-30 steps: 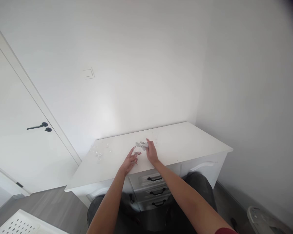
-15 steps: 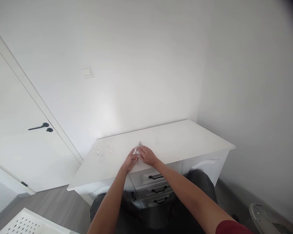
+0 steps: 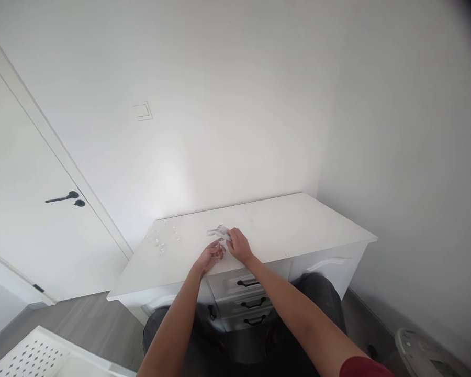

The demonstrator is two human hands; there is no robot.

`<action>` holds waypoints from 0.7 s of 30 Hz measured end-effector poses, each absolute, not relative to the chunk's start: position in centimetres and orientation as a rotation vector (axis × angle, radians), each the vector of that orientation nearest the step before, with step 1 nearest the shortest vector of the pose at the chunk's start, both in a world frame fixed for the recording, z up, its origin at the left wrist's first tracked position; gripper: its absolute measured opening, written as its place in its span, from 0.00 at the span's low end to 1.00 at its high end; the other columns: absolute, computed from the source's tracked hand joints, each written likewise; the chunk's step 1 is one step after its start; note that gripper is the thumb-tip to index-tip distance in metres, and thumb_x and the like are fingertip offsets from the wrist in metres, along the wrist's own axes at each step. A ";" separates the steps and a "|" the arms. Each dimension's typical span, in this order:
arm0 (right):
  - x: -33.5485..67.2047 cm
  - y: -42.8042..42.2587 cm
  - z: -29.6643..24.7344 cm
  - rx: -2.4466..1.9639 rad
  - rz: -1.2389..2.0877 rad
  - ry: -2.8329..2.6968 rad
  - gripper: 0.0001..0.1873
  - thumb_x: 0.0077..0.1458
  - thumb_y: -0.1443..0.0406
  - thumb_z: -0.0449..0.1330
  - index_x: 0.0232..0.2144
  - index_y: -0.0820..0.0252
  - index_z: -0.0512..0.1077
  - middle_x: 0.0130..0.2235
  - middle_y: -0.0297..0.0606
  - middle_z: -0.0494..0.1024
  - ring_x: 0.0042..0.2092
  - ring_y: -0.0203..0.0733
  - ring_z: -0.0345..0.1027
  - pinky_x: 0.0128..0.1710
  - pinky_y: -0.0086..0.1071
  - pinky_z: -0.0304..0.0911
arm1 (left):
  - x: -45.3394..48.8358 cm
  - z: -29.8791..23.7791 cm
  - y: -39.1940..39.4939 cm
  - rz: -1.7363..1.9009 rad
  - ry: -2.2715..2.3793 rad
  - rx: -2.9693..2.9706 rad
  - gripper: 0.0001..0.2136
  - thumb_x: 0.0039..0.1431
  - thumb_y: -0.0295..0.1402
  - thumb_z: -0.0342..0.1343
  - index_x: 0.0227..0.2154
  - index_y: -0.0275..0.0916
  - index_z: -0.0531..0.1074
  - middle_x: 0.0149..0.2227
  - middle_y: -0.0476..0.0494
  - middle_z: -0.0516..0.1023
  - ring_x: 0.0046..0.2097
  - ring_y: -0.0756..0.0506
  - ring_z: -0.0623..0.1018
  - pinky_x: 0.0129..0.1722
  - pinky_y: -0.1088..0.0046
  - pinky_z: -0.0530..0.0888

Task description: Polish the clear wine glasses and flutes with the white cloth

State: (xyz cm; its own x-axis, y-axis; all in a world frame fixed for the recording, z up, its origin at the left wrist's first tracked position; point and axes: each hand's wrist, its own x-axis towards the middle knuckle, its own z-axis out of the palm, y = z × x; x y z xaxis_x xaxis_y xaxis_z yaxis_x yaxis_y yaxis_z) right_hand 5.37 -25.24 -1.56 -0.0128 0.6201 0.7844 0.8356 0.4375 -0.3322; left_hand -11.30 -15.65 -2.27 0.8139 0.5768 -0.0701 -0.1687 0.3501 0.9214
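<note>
My right hand point(image 3: 240, 244) is closed on a crumpled whitish-grey cloth point(image 3: 218, 232), whose loose end points left above my left hand. My left hand point(image 3: 211, 256) sits just beside it, near the front edge of the white cabinet top point(image 3: 282, 225). Its fingers are curled around a small clear, shiny piece point(image 3: 221, 246), mostly hidden by the fingers, so I cannot make out its kind. Several small clear glassy pieces point(image 3: 160, 245) lie on the left part of the top.
Under the top are drawers with black handles point(image 3: 253, 303), between my knees. A white door point(image 3: 31, 199) with a black lever handle point(image 3: 63, 197) is at the left. A white perforated plastic item point(image 3: 35, 356) stands low left, and a pale rounded object point(image 3: 419, 348) low right.
The cloth was bunched over the left fingers; now it is spread out to the left above them. My right hand has shifted slightly right and up, and the left stays nearly in place.
</note>
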 end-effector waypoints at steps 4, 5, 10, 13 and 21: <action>5.3 -25.3 -1.6 -1.215 -0.257 -1.831 0.14 0.67 0.58 0.58 0.49 0.63 0.72 0.49 0.43 0.73 0.47 0.42 0.70 0.49 0.41 0.70 | -11.1 -2.5 -15.6 0.562 0.467 1.112 0.14 0.68 0.37 0.57 0.51 0.33 0.70 0.47 0.39 0.73 0.43 0.46 0.77 0.42 0.66 0.78; 5.2 -25.3 -1.6 -1.215 -0.257 -1.833 0.14 0.67 0.58 0.59 0.49 0.63 0.72 0.49 0.43 0.73 0.48 0.43 0.70 0.50 0.41 0.69 | -11.1 -2.5 -15.7 0.570 0.473 1.115 0.14 0.68 0.37 0.57 0.51 0.33 0.70 0.47 0.39 0.73 0.43 0.46 0.77 0.42 0.66 0.78; 5.2 -25.1 -1.5 -1.272 -0.291 -1.725 0.16 0.67 0.60 0.58 0.54 0.63 0.69 0.54 0.45 0.70 0.52 0.47 0.68 0.53 0.45 0.67 | -11.2 -2.4 -15.9 0.556 0.473 1.145 0.14 0.68 0.36 0.57 0.51 0.32 0.70 0.46 0.40 0.74 0.42 0.46 0.77 0.41 0.67 0.78; 5.1 -25.1 -1.6 -1.239 -0.291 -1.820 0.15 0.67 0.59 0.59 0.50 0.63 0.71 0.51 0.44 0.72 0.50 0.44 0.70 0.51 0.43 0.69 | -11.2 -2.3 -15.9 0.578 0.490 1.150 0.14 0.68 0.36 0.57 0.50 0.32 0.70 0.45 0.40 0.74 0.41 0.47 0.77 0.40 0.68 0.78; 5.6 -25.1 -2.1 -1.326 -0.327 -1.794 0.14 0.68 0.59 0.58 0.49 0.63 0.71 0.50 0.44 0.73 0.48 0.43 0.70 0.50 0.41 0.70 | -11.1 -2.3 -15.7 0.523 0.468 1.148 0.13 0.69 0.37 0.57 0.49 0.32 0.71 0.44 0.40 0.74 0.40 0.47 0.77 0.40 0.68 0.78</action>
State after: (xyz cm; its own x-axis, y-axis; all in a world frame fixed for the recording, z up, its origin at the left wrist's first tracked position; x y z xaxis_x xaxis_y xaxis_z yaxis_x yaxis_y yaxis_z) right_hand 5.61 -25.12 -2.07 -0.0677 0.6514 0.7557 0.8759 0.4015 -0.2676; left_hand -11.11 -15.71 -2.30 0.7888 0.6091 -0.0819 -0.1481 0.3178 0.9365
